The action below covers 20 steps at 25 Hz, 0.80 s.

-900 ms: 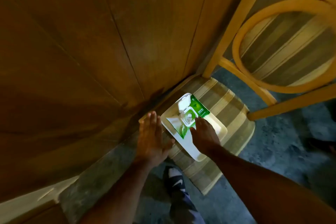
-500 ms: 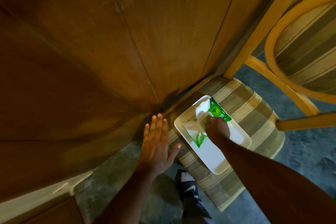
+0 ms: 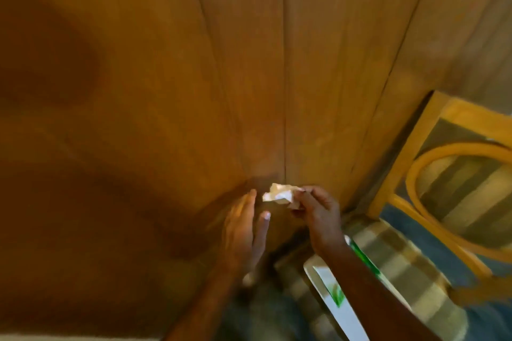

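Pinched in the right hand [image 3: 315,213], a crumpled white wipe [image 3: 279,194] hangs before the wooden panelling [image 3: 249,77].
It has just been pulled from the wipes pack [image 3: 335,293], now at 5 o'clock of it; the left hand [image 3: 243,232] is flat and open at 8 o'clock. Wiping the wood looks next.

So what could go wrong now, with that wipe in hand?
The right hand only pinches the crumpled wipe at its edge, so it might slip when pressed to the wooden panel. Bunched up, it may clean just a small patch. The right forearm also crosses over the white tray on the striped cushion; a careless swing could nudge it.
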Available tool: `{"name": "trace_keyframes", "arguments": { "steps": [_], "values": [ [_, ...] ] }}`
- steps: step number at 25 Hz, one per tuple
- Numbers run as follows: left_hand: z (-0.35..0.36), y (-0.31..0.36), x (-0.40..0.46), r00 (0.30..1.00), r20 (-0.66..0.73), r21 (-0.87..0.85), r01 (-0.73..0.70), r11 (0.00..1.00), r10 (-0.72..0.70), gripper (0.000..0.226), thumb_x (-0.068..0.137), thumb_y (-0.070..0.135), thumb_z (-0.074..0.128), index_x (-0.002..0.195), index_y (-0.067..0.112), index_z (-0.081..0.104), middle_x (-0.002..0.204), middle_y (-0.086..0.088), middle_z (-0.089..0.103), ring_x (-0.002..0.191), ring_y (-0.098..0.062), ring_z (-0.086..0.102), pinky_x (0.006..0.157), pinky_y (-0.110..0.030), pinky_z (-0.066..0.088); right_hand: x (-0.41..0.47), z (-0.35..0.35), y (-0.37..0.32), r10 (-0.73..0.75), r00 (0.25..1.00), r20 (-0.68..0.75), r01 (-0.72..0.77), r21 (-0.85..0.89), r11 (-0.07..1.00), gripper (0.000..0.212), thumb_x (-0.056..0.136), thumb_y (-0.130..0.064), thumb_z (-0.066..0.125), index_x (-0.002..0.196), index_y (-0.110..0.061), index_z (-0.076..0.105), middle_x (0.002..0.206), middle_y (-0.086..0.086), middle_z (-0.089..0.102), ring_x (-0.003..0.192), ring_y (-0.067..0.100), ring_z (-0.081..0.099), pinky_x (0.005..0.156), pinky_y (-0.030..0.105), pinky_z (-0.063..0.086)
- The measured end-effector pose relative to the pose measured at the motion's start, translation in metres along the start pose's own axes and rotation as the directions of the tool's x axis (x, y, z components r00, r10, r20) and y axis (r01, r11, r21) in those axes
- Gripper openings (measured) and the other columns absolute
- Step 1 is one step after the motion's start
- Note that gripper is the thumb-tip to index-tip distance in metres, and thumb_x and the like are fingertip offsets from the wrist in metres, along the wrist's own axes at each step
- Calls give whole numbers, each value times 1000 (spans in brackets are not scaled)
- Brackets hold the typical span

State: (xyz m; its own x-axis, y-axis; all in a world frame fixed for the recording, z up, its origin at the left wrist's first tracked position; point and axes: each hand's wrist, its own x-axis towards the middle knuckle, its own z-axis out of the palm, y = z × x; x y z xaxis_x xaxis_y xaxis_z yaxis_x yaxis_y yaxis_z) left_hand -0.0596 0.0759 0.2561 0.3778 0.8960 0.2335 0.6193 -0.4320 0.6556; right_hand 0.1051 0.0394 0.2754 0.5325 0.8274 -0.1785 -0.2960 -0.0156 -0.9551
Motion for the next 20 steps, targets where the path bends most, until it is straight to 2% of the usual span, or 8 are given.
{"name": "trace_keyframes", "arguments": {
  "steps": [2, 5, 8, 12, 14, 17, 18, 20],
  "values": [
    [-86, 22, 20, 991, -101, -188, 62, 980, -82, 67, 93, 74, 38, 135, 29, 65, 136, 8, 67, 124, -11, 62, 104, -28, 48, -20, 65, -60, -113, 979, 167, 107, 41, 993, 20, 90, -2, 64, 77, -14, 72, 69, -1, 72, 66, 14, 66, 54, 26, 57],
    [-203, 47, 23, 963, -264, -407, -64, 911, -50, 15, 95, 36, 68, 104, 31, 78, 95, 9, 80, 85, -7, 74, 74, -32, 61, -60, 141, -120, -254, 920, 299, 228, 120, 966, 15, 90, 0, 65, 82, -11, 72, 72, 0, 74, 65, 13, 68, 49, 25, 56],
    [-283, 53, 6, 916, -394, -441, -117, 890, -75, 26, 98, 8, 65, 94, 31, 77, 81, 13, 80, 71, -5, 72, 57, -21, 56, -92, 189, -156, -285, 924, 257, 235, 208, 950, 16, 90, -6, 66, 79, -14, 73, 70, 0, 75, 60, 12, 68, 45, 23, 54],
    [-363, 43, -24, 790, -565, -549, -145, 823, -238, 22, 101, 9, 59, 92, 23, 73, 79, 7, 78, 74, -8, 76, 59, -22, 59, -118, 224, -193, -186, 978, 94, 134, 400, 907, 15, 92, -9, 53, 85, -12, 66, 71, 4, 69, 63, 15, 69, 46, 25, 54],
    [-381, 44, -29, 759, -545, -699, -176, 693, -357, 18, 105, 12, 52, 97, 16, 68, 87, -3, 78, 80, -15, 78, 66, -24, 63, -127, 235, -202, -112, 987, 111, 41, 503, 863, 17, 92, -14, 47, 90, -11, 63, 69, 6, 70, 66, 20, 73, 52, 29, 58],
    [-390, 59, -32, 753, -434, -878, -231, 419, -495, 22, 110, 17, 36, 103, 9, 56, 99, -17, 74, 84, -22, 79, 69, -34, 64, -147, 260, -207, -34, 961, 275, -122, 529, 840, 22, 98, -20, 43, 104, -9, 62, 76, 9, 79, 73, 24, 78, 56, 35, 61],
    [-390, 63, -32, 742, -421, -891, -230, 392, -521, 23, 111, 21, 33, 106, 10, 54, 102, -17, 73, 84, -22, 79, 68, -34, 64, -153, 268, -209, -18, 951, 309, -153, 520, 841, 23, 100, -21, 44, 109, -9, 62, 85, 11, 78, 80, 26, 77, 61, 38, 61],
    [-391, 70, -34, 706, -441, -869, -182, 460, -554, 25, 112, 30, 32, 112, 17, 53, 105, -11, 71, 86, -18, 77, 61, -27, 62, -158, 281, -215, 1, 942, 335, -176, 494, 851, 23, 103, -23, 47, 119, -11, 60, 106, 11, 72, 95, 27, 72, 76, 44, 61]
  ]
}}
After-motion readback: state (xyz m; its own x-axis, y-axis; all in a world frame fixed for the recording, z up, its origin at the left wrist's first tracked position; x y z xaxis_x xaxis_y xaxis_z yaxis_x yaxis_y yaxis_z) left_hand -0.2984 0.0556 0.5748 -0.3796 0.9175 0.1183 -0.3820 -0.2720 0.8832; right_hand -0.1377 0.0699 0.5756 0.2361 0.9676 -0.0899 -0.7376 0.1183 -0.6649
